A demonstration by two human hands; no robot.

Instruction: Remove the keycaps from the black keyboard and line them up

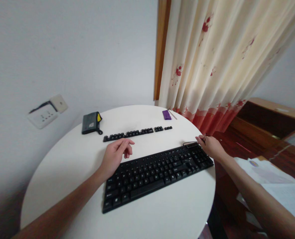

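A black keyboard (147, 176) lies slightly slanted on the white round table (70, 176), its top row of key positions without keycaps. Over its upper left corner is my left hand (116, 154), fingers loosely bent and apart, with nothing seen in them. At the keyboard's upper right corner, my right hand (210, 146) has its fingertips pinched together; whatever they hold is too small to make out. Behind the keyboard, loose black keycaps (140, 132) stand in a row with small gaps between groups.
A dark grey pouch (90, 123) with a yellow patch lies at the table's back left. Toward the back right are a purple cloth (166, 115) and a thin stick (172, 115). Papers (274, 176) lie right of the table, below a curtain (212, 59) and wooden shelf (274, 116).
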